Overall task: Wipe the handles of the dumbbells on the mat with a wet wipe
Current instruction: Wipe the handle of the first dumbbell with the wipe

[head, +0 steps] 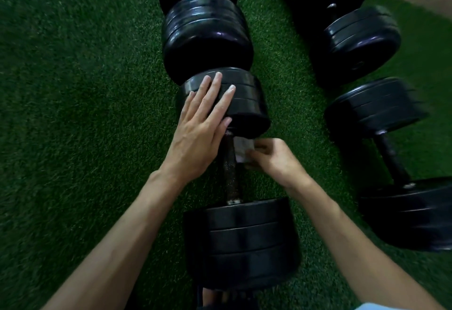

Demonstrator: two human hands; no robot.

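The wet wipe [241, 148] is against the handle [230, 172] of the nearest dumbbell [241, 241] on the green mat [80, 114], pinched by the right hand [274, 160] fingers; the left hand [198, 133] rests with straight, slightly spread fingers on the far plates [244, 99]

You're in a gym or home workout corner. Green artificial-turf mat [80, 94] covers the floor, and black plate-loaded dumbbells [244, 241] lie on it in two rows [362, 38].
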